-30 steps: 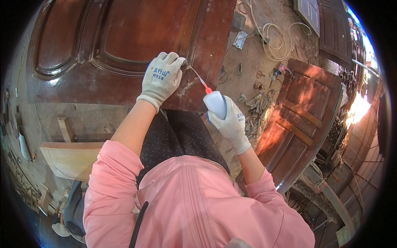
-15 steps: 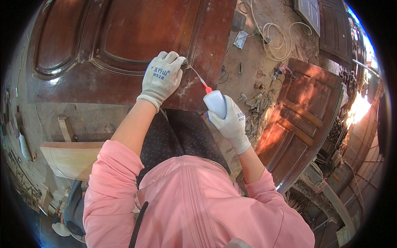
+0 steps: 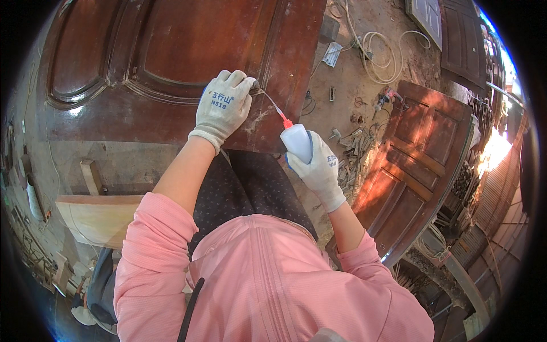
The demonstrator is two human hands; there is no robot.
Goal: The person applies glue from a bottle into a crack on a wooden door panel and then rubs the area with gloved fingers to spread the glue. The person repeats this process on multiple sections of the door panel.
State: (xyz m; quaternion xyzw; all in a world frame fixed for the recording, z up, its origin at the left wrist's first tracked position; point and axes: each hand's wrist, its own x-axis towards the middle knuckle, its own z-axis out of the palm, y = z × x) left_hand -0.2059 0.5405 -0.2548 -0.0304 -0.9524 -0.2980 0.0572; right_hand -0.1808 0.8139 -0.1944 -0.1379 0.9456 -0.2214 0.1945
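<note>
White-gloved right hand grips one squeeze bottle, red-based nozzle angled up-left toward left hand. Left hand, gloved, pressed fingers-curled on one dark panelled door lying flat. Second door leans beyond, right.

Barely anything moves: the right hand tips the glue bottle slightly; its nozzle stays by the left hand.
</note>
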